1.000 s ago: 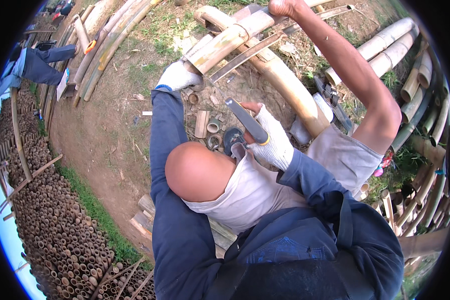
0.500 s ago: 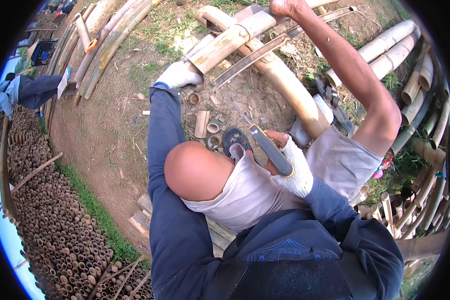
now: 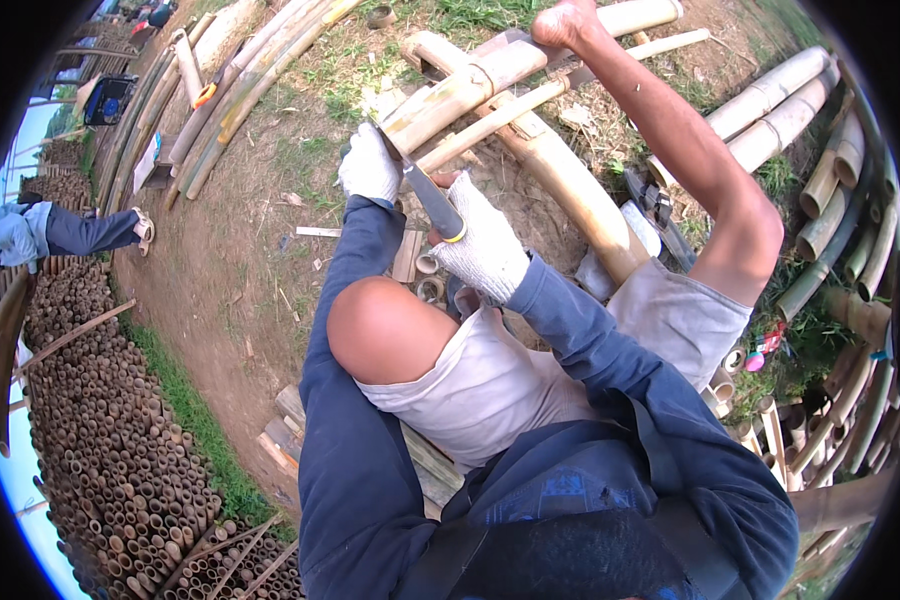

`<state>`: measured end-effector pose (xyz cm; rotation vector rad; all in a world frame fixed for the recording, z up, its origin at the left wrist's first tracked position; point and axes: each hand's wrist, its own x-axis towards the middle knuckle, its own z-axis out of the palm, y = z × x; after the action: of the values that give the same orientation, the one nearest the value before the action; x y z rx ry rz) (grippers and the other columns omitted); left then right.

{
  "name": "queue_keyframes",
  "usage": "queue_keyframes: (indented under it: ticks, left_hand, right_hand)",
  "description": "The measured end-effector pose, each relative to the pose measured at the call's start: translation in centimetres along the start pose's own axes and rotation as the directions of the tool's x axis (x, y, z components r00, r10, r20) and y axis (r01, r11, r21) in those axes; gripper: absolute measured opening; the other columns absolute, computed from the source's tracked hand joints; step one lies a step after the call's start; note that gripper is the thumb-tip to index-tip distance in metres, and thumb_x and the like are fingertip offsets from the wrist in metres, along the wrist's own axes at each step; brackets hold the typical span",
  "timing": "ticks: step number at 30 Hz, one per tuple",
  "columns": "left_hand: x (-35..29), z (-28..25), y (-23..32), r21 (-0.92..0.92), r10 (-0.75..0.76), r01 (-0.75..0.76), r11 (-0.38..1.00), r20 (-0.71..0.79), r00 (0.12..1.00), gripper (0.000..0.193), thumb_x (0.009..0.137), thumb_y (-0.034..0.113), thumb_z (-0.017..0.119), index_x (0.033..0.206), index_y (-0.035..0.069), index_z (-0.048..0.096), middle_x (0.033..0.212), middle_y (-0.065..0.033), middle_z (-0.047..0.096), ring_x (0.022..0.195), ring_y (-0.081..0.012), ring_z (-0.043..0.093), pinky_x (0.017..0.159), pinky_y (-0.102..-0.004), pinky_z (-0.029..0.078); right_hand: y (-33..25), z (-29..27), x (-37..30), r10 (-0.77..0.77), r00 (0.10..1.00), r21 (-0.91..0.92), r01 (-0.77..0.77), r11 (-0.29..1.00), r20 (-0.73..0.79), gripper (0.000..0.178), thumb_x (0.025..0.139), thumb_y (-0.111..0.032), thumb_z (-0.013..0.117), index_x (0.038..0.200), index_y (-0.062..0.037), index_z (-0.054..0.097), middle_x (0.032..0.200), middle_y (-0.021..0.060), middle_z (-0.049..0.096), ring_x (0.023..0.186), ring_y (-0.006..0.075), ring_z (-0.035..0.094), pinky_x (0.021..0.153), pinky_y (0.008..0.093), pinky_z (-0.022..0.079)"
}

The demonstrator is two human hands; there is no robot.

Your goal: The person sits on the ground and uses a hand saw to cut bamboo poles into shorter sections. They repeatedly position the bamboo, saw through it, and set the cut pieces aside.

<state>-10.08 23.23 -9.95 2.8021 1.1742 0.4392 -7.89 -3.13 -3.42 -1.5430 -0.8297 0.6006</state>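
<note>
A hand saw [image 3: 436, 205] with a grey, yellow-edged handle is in my gloved right hand [image 3: 482, 240], fingers closed around it. Its thin blade slants up and left across the near end of a thick bamboo pole [image 3: 460, 97]. At that same end my gloved left hand [image 3: 368, 165] is closed, its fingers partly hidden behind the blade and pole. My bare foot [image 3: 562, 24] presses on the pole farther along. The pole lies across a heavier, curved bamboo trunk [image 3: 575, 185], and a pale bamboo strip [image 3: 510, 122] runs alongside.
Short bamboo offcuts [image 3: 408, 256] lie on the dirt by my knee. Long poles [image 3: 255, 85] lie at the far left, with more poles [image 3: 770, 120] at the right. Cut bamboo pieces [image 3: 120, 430] are stacked at left, where another person [image 3: 80, 232] carries bamboo.
My right hand has moved the saw up and left, from above my lap to the pole's end. My left hand has shifted slightly there. The strip alongside now shows a pale face.
</note>
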Motion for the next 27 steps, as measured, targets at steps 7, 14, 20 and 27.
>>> queue_keyframes:
  ticks: [7, 14, 20, 27]
  left_hand:
    - [1.3, -2.3, 0.8, 0.062, 0.038, -0.051, 0.997, 0.189, 0.981, 0.064, 0.073, 0.037, 0.09, 0.118, 0.001, 0.064, 0.105, -0.0242, 0.078, 0.1, -0.043, 0.077, 0.09, -0.0503, 0.062]
    - [1.0, -4.7, 2.1, 0.092, 0.032, -0.066, 0.994, 0.33, 0.944, 0.067, 0.072, 0.032, 0.087, 0.122, -0.005, 0.063, 0.114, -0.0282, 0.076, 0.111, -0.0389, 0.077, 0.099, -0.0447, 0.059]
    - [2.1, -3.1, 0.7, 0.053, 0.001, -0.016, 0.998, 0.264, 0.965, 0.071, 0.068, 0.033, 0.096, 0.122, 0.001, 0.061, 0.11, -0.0232, 0.077, 0.104, -0.0399, 0.077, 0.092, -0.0489, 0.061]
    - [2.1, -1.2, 0.1, 0.024, 0.04, -0.043, 0.999, 0.108, 0.993, 0.07, 0.066, 0.032, 0.099, 0.118, 0.005, 0.062, 0.104, -0.0208, 0.077, 0.099, -0.0409, 0.077, 0.088, -0.0502, 0.061]
  right_hand:
    - [0.7, -1.2, -2.5, 0.055, 0.998, 0.005, -0.054, 0.999, -0.037, 0.072, 0.083, 0.003, 0.067, 0.152, -0.0099, 0.051, 0.097, 0.0069, 0.064, 0.083, 0.0164, 0.064, 0.085, 0.032, 0.054]
    - [2.0, -3.0, -3.0, -0.135, 0.989, -0.118, 0.128, 0.985, -0.055, 0.068, 0.085, 0.006, 0.064, 0.151, -0.0074, 0.051, 0.107, 0.0075, 0.061, 0.093, 0.0155, 0.062, 0.088, 0.0306, 0.051]
    - [3.1, 0.4, -2.9, -0.054, 0.997, -0.094, 0.048, 0.994, -0.06, 0.071, 0.087, 0.002, 0.065, 0.154, -0.0087, 0.045, 0.12, 0.0127, 0.062, 0.091, 0.0197, 0.065, 0.089, 0.0332, 0.054]
    - [0.4, -0.6, 0.6, 0.035, 0.999, 0.117, -0.038, 0.992, 0.032, 0.069, 0.086, 0.003, 0.066, 0.151, -0.0044, 0.047, 0.101, 0.0087, 0.064, 0.087, 0.0161, 0.063, 0.085, 0.033, 0.054]
